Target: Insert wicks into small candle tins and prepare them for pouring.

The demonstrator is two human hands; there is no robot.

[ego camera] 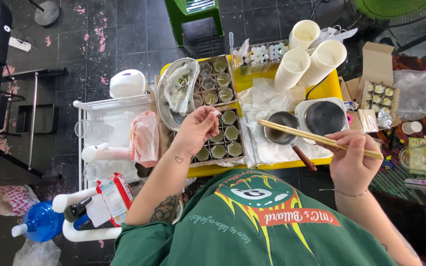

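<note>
Two hands show in our one head view, and we place everything by the yellow table (pixel 338 86). Our left hand (pixel 195 129) hangs over the table's left end, thumb and forefinger pinched together on a tiny white piece (pixel 216 113), just above the trays of small hexagonal tins (pixel 225 133). We judge that piece almost weightless and easy to drop or crush, so a fingertip pinch at its edges suits it; what it is, we cannot tell at this size. Our right hand (pixel 352 160) sits at the table's near right edge, fingers closed around a pair of pale wooden chopsticks (pixel 316 139) near their thick ends. The sticks look stiff, light, dry and not slippery; they lie close together, nearly level, tips reaching left over the small metal pan (pixel 281 127) with its brown handle. Beside that pan stands a round black hotplate (pixel 324 117). Toward the table's far side lean stacks of white paper cups (pixel 311 61), and on its left edge rests a kidney-shaped steel dish (pixel 176 91).
</note>
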